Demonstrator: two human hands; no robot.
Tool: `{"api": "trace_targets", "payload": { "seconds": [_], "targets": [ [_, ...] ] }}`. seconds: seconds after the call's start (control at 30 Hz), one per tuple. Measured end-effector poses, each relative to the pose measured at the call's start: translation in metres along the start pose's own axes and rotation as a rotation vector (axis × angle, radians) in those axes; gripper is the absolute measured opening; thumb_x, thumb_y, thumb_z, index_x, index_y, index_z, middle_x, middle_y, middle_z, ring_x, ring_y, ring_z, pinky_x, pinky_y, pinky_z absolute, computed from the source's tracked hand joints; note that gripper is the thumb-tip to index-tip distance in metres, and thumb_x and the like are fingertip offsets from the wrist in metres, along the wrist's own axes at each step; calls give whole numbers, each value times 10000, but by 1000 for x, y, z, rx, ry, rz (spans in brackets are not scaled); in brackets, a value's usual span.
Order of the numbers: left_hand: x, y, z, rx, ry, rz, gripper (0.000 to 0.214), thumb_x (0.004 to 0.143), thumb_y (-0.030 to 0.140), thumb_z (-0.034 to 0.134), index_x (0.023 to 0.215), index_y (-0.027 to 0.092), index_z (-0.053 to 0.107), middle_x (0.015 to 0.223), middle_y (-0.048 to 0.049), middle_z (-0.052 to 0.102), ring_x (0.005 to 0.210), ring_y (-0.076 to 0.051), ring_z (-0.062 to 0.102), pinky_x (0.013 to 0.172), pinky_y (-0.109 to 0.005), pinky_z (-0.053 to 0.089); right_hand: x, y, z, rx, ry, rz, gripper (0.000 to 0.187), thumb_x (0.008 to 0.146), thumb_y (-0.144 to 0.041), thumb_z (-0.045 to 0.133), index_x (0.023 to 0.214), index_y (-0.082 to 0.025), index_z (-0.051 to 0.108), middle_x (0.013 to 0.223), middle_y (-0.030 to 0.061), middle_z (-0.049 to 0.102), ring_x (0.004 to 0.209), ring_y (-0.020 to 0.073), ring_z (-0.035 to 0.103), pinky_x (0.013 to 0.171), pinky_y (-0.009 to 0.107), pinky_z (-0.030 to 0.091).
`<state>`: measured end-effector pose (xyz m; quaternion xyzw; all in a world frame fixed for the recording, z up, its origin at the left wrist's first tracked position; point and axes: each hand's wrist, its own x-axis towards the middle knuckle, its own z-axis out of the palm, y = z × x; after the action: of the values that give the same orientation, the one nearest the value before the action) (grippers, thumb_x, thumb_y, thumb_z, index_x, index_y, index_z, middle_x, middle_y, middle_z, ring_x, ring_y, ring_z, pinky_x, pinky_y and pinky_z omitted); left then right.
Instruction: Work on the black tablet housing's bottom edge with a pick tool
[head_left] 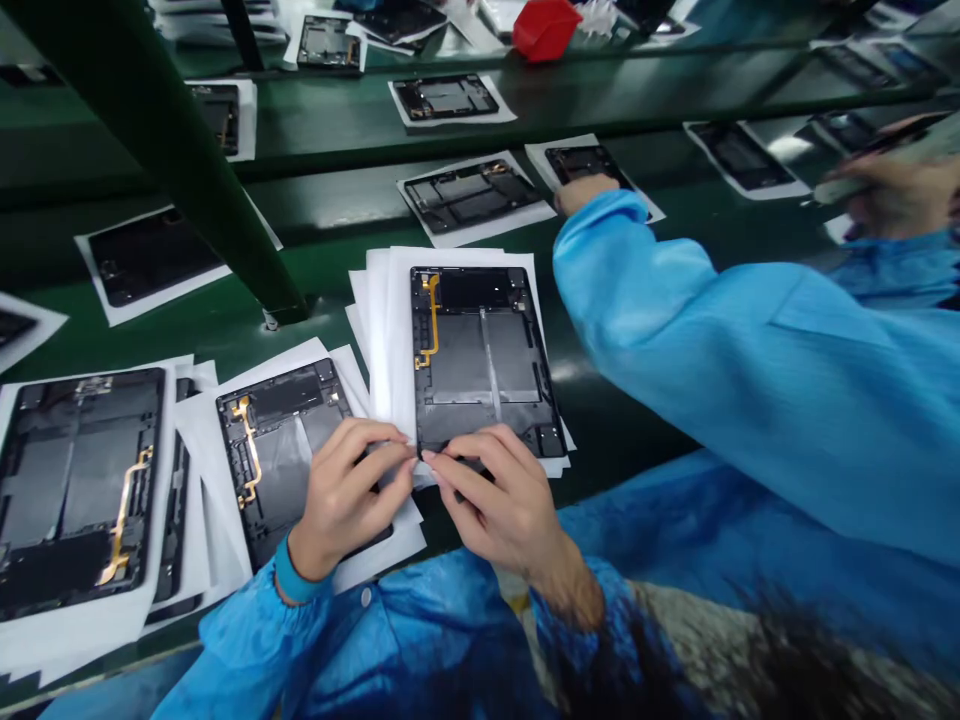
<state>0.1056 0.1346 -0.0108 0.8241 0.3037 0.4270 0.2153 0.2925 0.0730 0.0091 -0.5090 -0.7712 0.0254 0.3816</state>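
The left hand (345,490) and right hand (499,510) are both working the bottom left corner of a tablet back panel (480,360), fingers curled in narrow, with the fingertips (420,455) nearly meeting right at the panel's edge. Can't really tell from the head cam if they're pinching something thin there or just pressing on it. The panel sits flat on a stack of white paper sheets (379,340), with a yellow flex cable (429,320) running down its left side, well away from the fingers. The left wrist rests over a second panel (281,440), and a third panel (79,490) lies further left, all on a green bench (637,400).

Tip-wise, small fingertip contact right at the corner looks like the way to go here, since it keeps the palms off the cable and gives good control.

Further up the same view, a co-worker's light blue sleeve (675,330) reaches across to other panels on paper, and a red box (546,30) sits at the far end.
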Motion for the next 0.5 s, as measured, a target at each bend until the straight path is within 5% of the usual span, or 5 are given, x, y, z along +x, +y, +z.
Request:
{"api": "trace_targets", "payload": {
  "seconds": [0.17, 0.37, 0.5],
  "targets": [
    [3, 0, 5, 16, 10, -7, 169, 909, 129, 605, 1013, 261, 629, 928, -43, 655, 845, -178, 619, 733, -372, 544, 2, 6, 0, 31, 24, -1, 282, 804, -41, 629, 1053, -141, 715, 852, 94, 696, 786, 170, 602, 670, 343, 563],
    [3, -1, 8, 17, 8, 3, 179, 906, 113, 617, 1016, 254, 625, 930, -38, 657, 847, -172, 609, 725, -383, 544, 2, 14, 2, 84, -29, 120, 284, 938, -259, 481, 981, -285, 760, 863, -62, 695, 726, 117, 623, 598, 337, 447],
    [3, -2, 10, -1, 8, -14, 192, 897, 102, 623, 1012, 256, 629, 924, -29, 662, 845, -172, 614, 726, -382, 541, 3, 14, 4, 18, 25, 31, 246, 848, -115, 610, 1029, -219, 740, 845, 40, 704, 723, 142, 601, 594, 320, 515]
  ]
}}
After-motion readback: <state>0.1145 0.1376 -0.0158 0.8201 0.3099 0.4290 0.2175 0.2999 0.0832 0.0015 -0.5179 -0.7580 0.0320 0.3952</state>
